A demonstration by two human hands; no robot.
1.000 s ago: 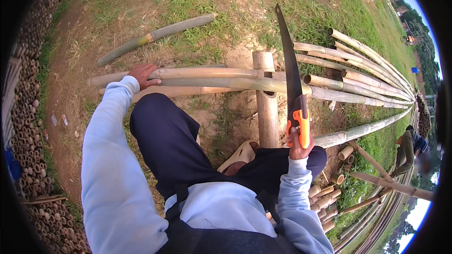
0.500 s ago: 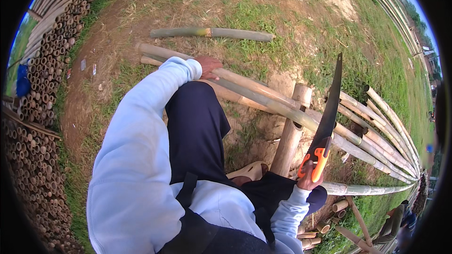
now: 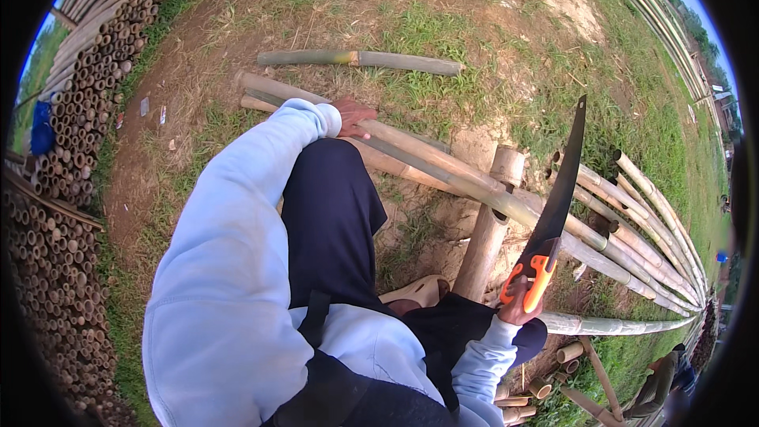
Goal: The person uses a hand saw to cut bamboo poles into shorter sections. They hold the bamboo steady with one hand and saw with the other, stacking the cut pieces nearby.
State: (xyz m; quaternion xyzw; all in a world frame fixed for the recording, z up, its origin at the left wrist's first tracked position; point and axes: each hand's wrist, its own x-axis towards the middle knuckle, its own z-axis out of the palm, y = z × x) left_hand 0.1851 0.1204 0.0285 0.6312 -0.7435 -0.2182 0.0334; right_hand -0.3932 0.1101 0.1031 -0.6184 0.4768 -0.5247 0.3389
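Observation:
My left hand [image 3: 353, 117] is closed over a long bamboo pole [image 3: 427, 160], near that pole's left end. More poles lie close alongside it. The poles run to the right across a thick bamboo post [image 3: 482, 249], which has dark openings near its top. In my right hand [image 3: 519, 303] is a handsaw [image 3: 560, 190] with a dark, tapering blade and an orange-and-black handle. Its blade points up and away, tip in the air, and passes in front of the poles right of the post. Whether the teeth touch bamboo, I cannot tell.
A short cut bamboo piece [image 3: 364, 60] lies on the grass beyond the poles. Stacked bamboo [image 3: 67, 261] fills the left side. Several long poles [image 3: 648, 209] fan out at the right. My sandalled foot [image 3: 419, 294] is beside the post. A person [image 3: 660, 379] is at lower right.
The saw has shifted slightly right, its tip leaning a little more to the right. My left hand keeps its place on the pole. The whole view has moved a little.

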